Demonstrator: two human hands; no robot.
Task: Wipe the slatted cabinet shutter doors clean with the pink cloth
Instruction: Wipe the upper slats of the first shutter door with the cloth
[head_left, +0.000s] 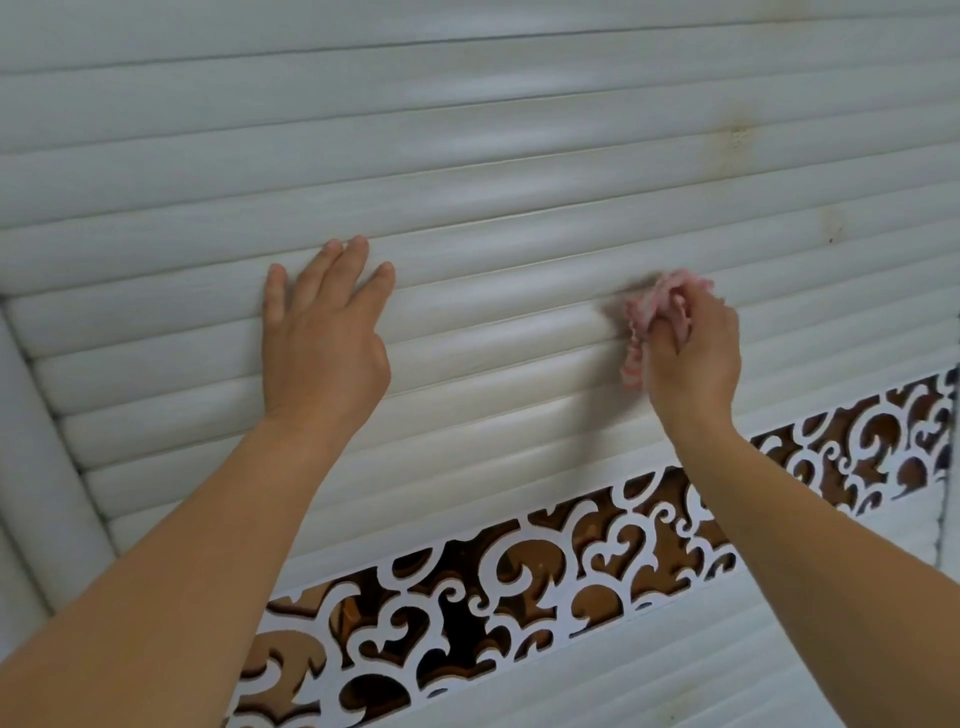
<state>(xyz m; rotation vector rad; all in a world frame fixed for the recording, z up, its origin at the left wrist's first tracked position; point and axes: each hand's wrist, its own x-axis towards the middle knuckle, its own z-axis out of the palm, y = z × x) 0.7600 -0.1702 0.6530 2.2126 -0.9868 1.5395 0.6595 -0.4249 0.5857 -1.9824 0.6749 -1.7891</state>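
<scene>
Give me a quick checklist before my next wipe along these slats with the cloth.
1. Pink cloth gripped in right hand: ok.
2. Cloth touching the slats: ok, as far as the blur shows.
3. Left hand flat on the door, bracing it: ok.
4. Yellowish stain up to the right cleaned: not ok.
5. Small dark speck above the cloth removed: not ok.
6. Cut-out scroll panel clean: cannot tell.

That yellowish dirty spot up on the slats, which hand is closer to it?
The right hand, holding the pink cloth, is just below and slightly left of the yellowish stain. The left hand lies flat on the slats, far to its left.
</scene>
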